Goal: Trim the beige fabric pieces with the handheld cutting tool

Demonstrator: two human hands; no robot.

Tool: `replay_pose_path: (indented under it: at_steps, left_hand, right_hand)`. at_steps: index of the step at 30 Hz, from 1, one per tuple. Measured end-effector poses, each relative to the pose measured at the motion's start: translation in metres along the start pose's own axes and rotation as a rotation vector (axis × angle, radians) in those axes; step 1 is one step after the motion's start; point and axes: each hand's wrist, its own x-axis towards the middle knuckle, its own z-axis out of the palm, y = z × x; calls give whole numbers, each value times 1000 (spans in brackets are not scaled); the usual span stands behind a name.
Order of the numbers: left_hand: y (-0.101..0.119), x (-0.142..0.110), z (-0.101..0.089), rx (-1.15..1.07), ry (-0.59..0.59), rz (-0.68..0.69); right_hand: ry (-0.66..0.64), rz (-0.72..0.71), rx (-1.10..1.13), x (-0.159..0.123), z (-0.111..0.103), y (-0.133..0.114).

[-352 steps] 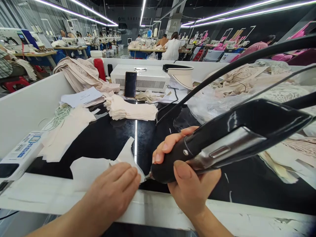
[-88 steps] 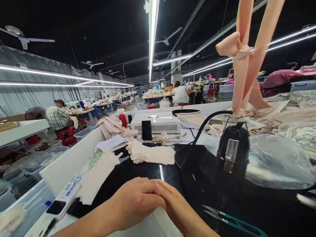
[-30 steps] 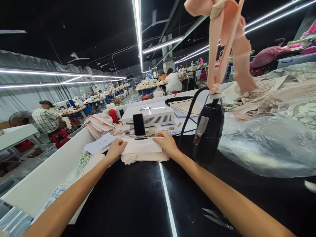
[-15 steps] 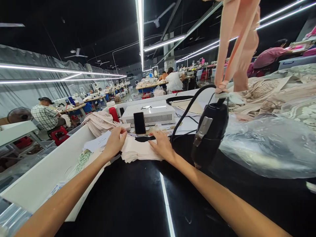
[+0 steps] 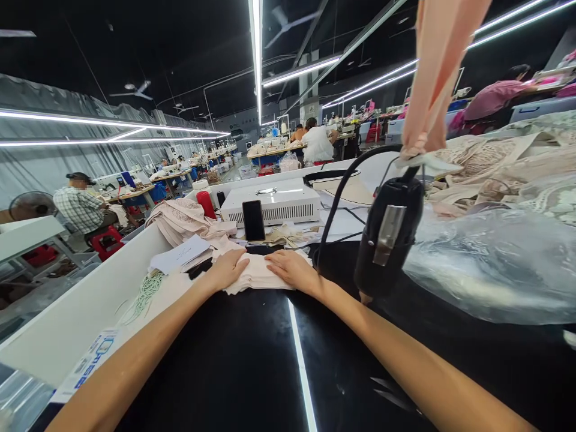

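Observation:
A stack of cream fabric pieces (image 5: pixel 257 273) lies on the black work surface (image 5: pixel 238 360) in front of me. My left hand (image 5: pixel 228 269) rests flat on the left side of the stack, fingers stretched out. On the right side, my right hand (image 5: pixel 291 267) lies across the top layer with its fingers extended. Both palms face down, and their undersides are hidden. A dark phone (image 5: pixel 254 221) stands upright just behind the stack, against a white vented box (image 5: pixel 288 203).
To the right a black handheld tool (image 5: pixel 389 231) hangs from peach fabric strips (image 5: pixel 443 66). Clear plastic wrapping (image 5: pixel 495 270) and lace fabric (image 5: pixel 508 156) lie beyond it. At left are folded fabric (image 5: pixel 177 219), papers (image 5: pixel 182 252) and green cord (image 5: pixel 148 294). Co-workers sit farther off.
My left hand has gone from a raised pinch beside the stack to lying flat on it. My right hand has settled lower onto the fabric. The hanging tool has swung slightly.

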Motion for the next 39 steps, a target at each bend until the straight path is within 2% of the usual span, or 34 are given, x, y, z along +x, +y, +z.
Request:
replay_pose_path:
  at_steps: [7,13,22,27,31,33,35,39]
  left_hand:
    - [4,-1,5,31,-37,-21]
    - [7,-3,8,55,-20,-25]
    - [8,-3,13,84,3,-21]
    - [5,-1,16,76,4,-12]
    - [7,2,18,42,45,-6]
    - [8,2,14,15,84,-4]
    - [4,0,1,-13,129,-7]
    - [-24,-17,-43,-42,207,-87]
  right_hand:
    - [-5,-11,17,-3,-1,5]
    - [-21,-8,-37,-3,-4,5]
    - [8,-78,-109,-7,-10,-32]
    - [-34,-83,-139,-14,-2,-38]
    - [-19,-99,-150,-17,-4,-42]
    - [-5,-115,-144,-19,-9,-47]
    - [10,-133,-130,-22,-15,-52]
    - [25,-168,-79,-31,-22,-65]
